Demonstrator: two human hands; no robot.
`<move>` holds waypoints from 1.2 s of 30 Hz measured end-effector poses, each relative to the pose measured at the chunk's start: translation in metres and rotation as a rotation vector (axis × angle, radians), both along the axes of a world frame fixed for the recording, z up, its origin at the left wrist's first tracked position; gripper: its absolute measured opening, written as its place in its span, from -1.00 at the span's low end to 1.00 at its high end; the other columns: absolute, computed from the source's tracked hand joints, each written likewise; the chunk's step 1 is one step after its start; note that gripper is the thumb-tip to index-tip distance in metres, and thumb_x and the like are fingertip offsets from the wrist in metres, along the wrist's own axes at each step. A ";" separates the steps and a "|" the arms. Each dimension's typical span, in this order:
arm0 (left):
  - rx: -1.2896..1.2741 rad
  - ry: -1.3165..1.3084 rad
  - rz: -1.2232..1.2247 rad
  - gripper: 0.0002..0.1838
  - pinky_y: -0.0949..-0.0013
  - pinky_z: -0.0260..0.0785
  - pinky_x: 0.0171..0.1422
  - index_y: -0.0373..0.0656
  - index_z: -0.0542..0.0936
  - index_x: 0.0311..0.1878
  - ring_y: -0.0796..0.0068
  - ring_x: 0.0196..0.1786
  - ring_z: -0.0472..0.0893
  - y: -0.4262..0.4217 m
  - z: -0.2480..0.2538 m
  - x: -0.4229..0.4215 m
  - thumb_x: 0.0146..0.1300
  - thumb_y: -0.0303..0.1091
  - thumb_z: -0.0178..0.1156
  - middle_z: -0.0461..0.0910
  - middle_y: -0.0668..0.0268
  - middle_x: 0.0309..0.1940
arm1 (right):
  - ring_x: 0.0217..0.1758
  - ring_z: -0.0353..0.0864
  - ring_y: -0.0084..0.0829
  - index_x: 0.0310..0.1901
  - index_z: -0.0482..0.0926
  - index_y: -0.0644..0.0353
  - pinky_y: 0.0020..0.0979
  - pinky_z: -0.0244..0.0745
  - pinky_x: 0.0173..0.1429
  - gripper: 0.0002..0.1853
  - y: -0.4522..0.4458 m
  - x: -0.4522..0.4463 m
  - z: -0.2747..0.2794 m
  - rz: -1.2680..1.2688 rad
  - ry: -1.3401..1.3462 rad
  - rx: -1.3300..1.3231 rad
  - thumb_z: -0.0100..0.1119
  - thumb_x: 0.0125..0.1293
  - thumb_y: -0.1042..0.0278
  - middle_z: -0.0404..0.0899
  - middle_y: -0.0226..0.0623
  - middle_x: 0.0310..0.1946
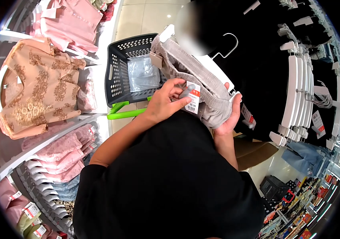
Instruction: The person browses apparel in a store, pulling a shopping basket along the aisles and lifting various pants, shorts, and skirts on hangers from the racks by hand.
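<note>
Grey pants with an elastic waistband (195, 79) hang from a white clip hanger (213, 69), whose metal hook points away from me. My left hand (164, 101) is closed, pinching a red and white price tag (194, 101) and a grey security tag (187, 91) between thumb and fingers. Beneath the waistband's right end, my right hand (229, 119) grips the pants by the hanger's clip, its thumb up along the edge. A brown card label (156, 60) dangles at the far end of the waistband. The pant legs are mostly hidden.
A dark shopping basket (116, 75) with green handles stands on the floor, holding a clear plastic-wrapped packet (143, 73). Racks of pink and tan clothes (44, 85) line my left. White hangers (297, 91) and black garments (265, 79) hang at right, above a cardboard box (255, 153).
</note>
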State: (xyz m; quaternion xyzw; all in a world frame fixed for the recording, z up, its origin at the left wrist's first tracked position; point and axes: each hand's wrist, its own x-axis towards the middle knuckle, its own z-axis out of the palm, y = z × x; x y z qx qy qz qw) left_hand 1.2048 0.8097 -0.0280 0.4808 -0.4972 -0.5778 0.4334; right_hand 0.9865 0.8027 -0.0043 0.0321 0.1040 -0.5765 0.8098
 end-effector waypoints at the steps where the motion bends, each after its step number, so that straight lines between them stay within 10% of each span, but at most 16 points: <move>1: -0.035 0.001 0.002 -0.30 0.40 0.48 -0.05 -0.30 0.33 0.25 0.51 -0.20 0.64 -0.001 -0.002 -0.001 0.14 -0.21 0.43 0.67 0.12 -0.21 | 0.41 0.28 -0.02 0.36 0.30 0.20 0.02 0.22 0.45 -0.30 -0.001 0.004 0.003 0.022 -0.014 0.008 -0.24 0.47 -0.25 0.25 0.02 0.38; 19: 0.094 -0.395 -0.075 -0.39 0.16 0.50 -0.11 -0.21 0.44 0.10 0.05 -0.25 0.68 -0.012 0.022 -0.011 0.08 -0.04 0.35 0.66 0.05 -0.35 | 0.34 0.39 -0.04 0.29 0.36 0.34 -0.02 0.28 0.42 -0.28 -0.004 0.021 0.010 0.033 0.240 0.030 -0.24 0.47 -0.23 0.36 0.05 0.30; 22: 0.162 -0.484 -0.140 -0.43 0.37 0.52 -0.05 -0.23 0.45 0.21 0.39 -0.22 0.70 -0.015 0.027 -0.010 0.14 -0.27 0.36 0.68 0.15 -0.25 | 0.33 0.40 -0.05 0.28 0.37 0.34 -0.03 0.29 0.41 -0.28 -0.005 0.021 0.010 0.040 0.265 0.009 -0.25 0.47 -0.23 0.36 0.04 0.30; 29: 0.076 -0.415 -0.092 -0.51 0.39 0.50 -0.05 -0.21 0.47 0.18 0.42 -0.21 0.69 -0.009 0.020 -0.010 0.18 -0.35 0.32 0.68 0.15 -0.24 | 0.34 0.38 -0.08 0.27 0.40 0.33 -0.06 0.27 0.41 -0.28 -0.004 0.025 0.015 0.096 0.253 -0.103 -0.25 0.47 -0.24 0.37 0.01 0.30; 31: 0.037 -0.351 -0.041 -0.59 0.18 0.49 -0.11 -0.25 0.51 -0.04 0.04 -0.25 0.68 -0.008 0.024 -0.011 0.13 -0.20 0.33 0.67 0.04 -0.35 | 0.34 0.38 -0.08 0.27 0.39 0.34 -0.06 0.27 0.41 -0.28 -0.002 0.024 0.012 0.097 0.260 -0.096 -0.25 0.47 -0.24 0.36 0.01 0.30; 36: 0.008 -0.150 -0.082 -0.43 0.31 0.45 0.08 -0.29 0.38 0.22 0.31 -0.04 0.64 -0.001 0.006 -0.005 0.20 -0.27 0.32 0.62 0.15 -0.10 | 0.36 0.36 -0.07 0.34 0.28 0.36 -0.06 0.25 0.43 -0.25 0.002 0.027 0.014 0.074 0.339 -0.063 -0.25 0.47 -0.24 0.33 0.00 0.33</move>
